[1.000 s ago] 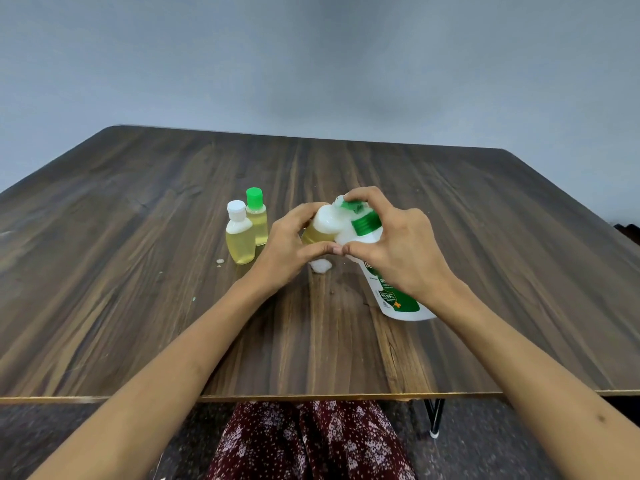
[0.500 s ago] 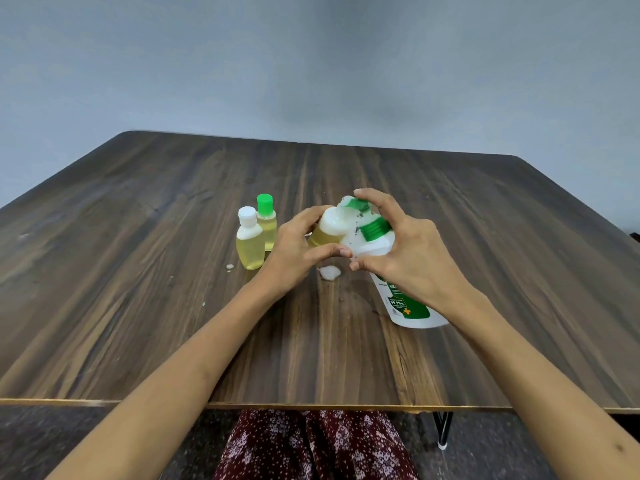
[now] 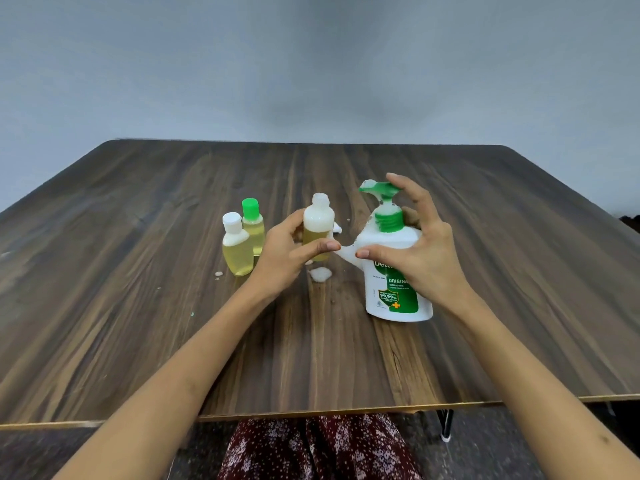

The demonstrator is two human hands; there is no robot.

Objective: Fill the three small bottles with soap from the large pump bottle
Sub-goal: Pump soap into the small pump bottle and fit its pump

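My left hand [image 3: 287, 258] holds an uncapped small bottle [image 3: 318, 220] upright just above the table, yellow soap below and white foam up to its mouth. To its right the large white pump bottle [image 3: 394, 296] with a green pump head [image 3: 379, 188] stands upright on the table. My right hand [image 3: 426, 258] wraps loosely round its shoulder, thumb in front and fingers spread behind the neck. Two capped small bottles of yellow soap stand to the left: one with a white cap [image 3: 237, 252], one with a green cap [image 3: 252, 223] behind it.
A blob of white foam [image 3: 320, 273] lies on the dark wooden table [image 3: 138, 306] under the held bottle, with small drops [image 3: 218, 274] by the capped bottles. A small white piece [image 3: 336, 229], possibly a cap, lies behind the held bottle. My lap shows below the table's near edge.
The pump bottle, tilted with its spout at the small bottle before, now stands upright. My hands have drawn apart, and the small bottle has moved left, away from the spout.
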